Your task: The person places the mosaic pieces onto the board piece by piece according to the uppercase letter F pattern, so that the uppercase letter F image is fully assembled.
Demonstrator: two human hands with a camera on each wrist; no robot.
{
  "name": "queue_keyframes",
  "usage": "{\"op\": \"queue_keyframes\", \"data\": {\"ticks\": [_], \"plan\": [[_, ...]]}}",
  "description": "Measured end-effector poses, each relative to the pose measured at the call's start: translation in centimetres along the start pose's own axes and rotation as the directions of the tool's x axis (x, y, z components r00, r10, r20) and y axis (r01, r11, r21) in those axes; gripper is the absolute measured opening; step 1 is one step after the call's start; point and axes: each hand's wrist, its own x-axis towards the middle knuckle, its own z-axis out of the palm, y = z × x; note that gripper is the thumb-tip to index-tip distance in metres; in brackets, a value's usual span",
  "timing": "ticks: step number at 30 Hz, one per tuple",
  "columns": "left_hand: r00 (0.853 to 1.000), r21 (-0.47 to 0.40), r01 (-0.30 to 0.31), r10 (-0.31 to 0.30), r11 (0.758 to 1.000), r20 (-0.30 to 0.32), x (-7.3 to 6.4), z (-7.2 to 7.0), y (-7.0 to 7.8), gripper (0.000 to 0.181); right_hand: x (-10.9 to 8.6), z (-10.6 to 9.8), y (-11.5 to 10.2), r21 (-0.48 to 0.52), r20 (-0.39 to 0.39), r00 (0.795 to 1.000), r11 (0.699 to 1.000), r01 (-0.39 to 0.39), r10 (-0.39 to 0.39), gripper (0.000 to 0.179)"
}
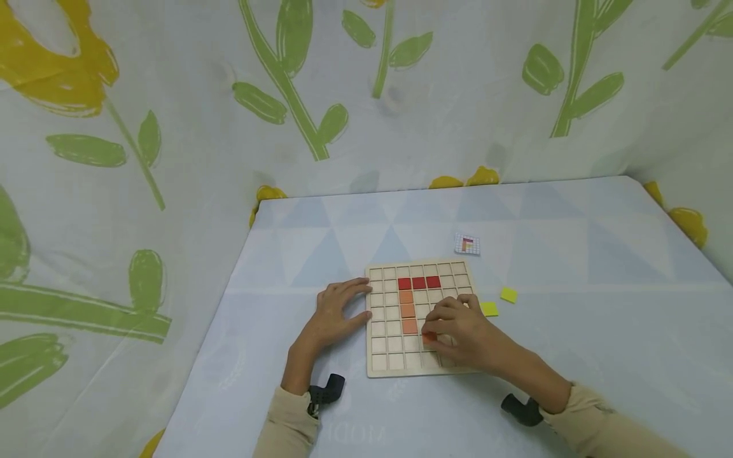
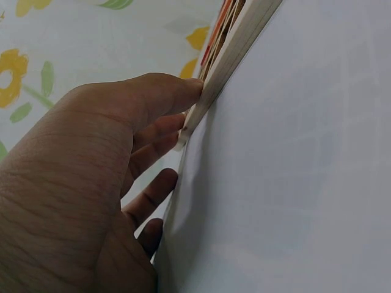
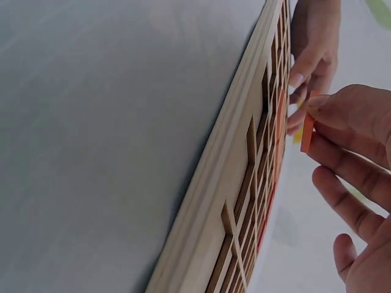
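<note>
A wooden grid board lies on the table, its square cells bordered by thin strips. Three red tiles fill a row near its far side, and three orange tiles run down a column below the leftmost red one. My right hand pinches another orange tile between thumb and fingers, just over the board's near right part. At the board's left edge, my left hand touches the rim with thumb and fingertips, fingers spread and fairly straight; the left wrist view shows the thumb against the wooden side.
Two yellow tiles lie right of the board, one partly beside my right hand. A small card with a printed coloured grid pattern lies beyond the board. A flowered curtain hangs around the table's far and left edges.
</note>
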Motion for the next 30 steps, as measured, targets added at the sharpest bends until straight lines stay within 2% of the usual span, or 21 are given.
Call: {"op": "queue_keyframes", "data": {"ticks": [14,22,30], "plan": [[1.0,0.005,0.005,-0.006,1.0,0.003,-0.3,0.0,-0.2,0.049,1.3,2.0,-1.1,-0.033,0.017,0.999,0.999,0.029,-0.028,0.016],[1.0,0.008,-0.001,0.001,1.0,-0.003,0.0,0.1,-0.2,0.048,1.4,2.1,-1.3,-0.069,0.089,0.996,0.997,0.025,-0.019,0.015],[1.0,0.012,0.003,-0.003,1.0,0.005,0.1,0.0,-0.1,0.05,1.2,2.2,-1.2,-0.091,0.093,0.996,0.996,0.028,-0.019,0.017]]}}
